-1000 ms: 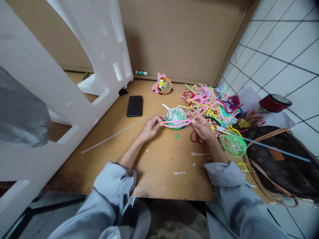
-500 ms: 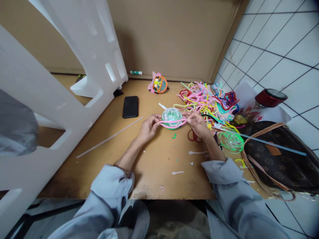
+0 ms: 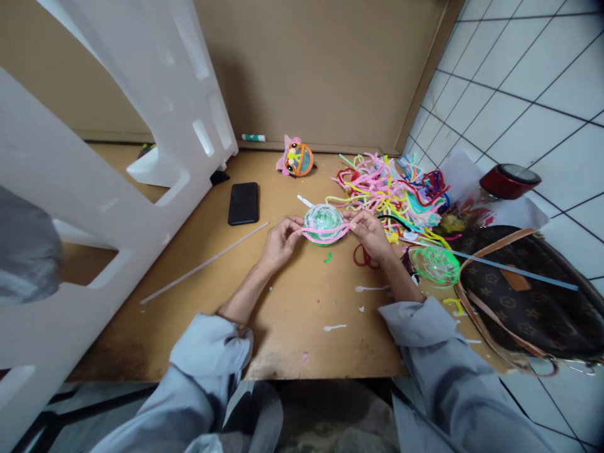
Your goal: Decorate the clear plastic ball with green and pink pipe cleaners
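A clear dome with green and white streaks [image 3: 323,217] sits on the table between my hands. Across its near side runs a pink pipe cleaner [image 3: 326,239], bent into a narrow loop. My left hand [image 3: 282,239] pinches the loop's left end, thumb and finger pressed together. At the other end, my right hand [image 3: 369,231] pinches it by the dome's right edge. Fingertips of both hands reach behind the dome's sides, so their exact contact is hidden. Just below lies a small green scrap [image 3: 328,257]. Red-handled scissors [image 3: 362,256] lie partly under my right hand.
A heap of coloured pipe cleaners [image 3: 389,189] lies behind my right hand. Left stands a black phone [image 3: 244,203]; a decorated animal-face piece [image 3: 296,157] sits at the back. A second green-streaked dome [image 3: 435,264], a brown handbag [image 3: 523,296] and a red-lidded jar [image 3: 509,181] are at right.
The pink loop now lies closer against the dome's near side, its strands slightly nearer together. Both hands keep their pinch. The whole view has shifted slightly.
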Demonstrator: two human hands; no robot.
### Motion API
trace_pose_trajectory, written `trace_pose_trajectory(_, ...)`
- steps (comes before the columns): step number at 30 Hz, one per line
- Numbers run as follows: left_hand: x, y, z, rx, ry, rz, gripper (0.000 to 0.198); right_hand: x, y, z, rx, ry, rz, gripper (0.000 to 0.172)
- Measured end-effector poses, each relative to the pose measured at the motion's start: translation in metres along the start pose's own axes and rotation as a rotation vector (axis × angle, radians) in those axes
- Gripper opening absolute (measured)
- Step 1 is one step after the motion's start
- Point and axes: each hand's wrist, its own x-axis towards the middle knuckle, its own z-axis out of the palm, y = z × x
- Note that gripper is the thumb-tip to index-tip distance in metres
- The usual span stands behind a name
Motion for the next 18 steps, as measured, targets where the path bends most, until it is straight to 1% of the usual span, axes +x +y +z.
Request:
trace_pose_trajectory(4, 0.000, -0.001, 0.002, 0.008, 0.008, -0.021, 0.042, -0.002, -0.004, 0.001, -0.025, -0.003, -0.024, 0.039)
trace_pose_trajectory(9, 0.000, 0.002, -0.001, -0.098, -0.046, -0.071, 0.042, -0.008, -0.012, 0.002, -0.053, -0.029, -0.034, 0.034)
trace_pose_trajectory(11, -0.001, 0.006, -0.003, -0.086, -0.068, -0.059, 0.040, -0.011, -0.015, 0.000, -0.101, -0.042, -0.039, 0.031)
trace_pose_trajectory(14, -0.004, 0.013, -0.005, -0.009, -0.094, -0.014, 0.035, -0.016, -0.017, -0.003, -0.151, -0.042, -0.039, 0.028)
trace_pose_trajectory(18, -0.006, 0.019, -0.004, 0.064, -0.114, 0.063, 0.032, -0.018, -0.013, -0.008, -0.125, -0.020, -0.009, 0.030)
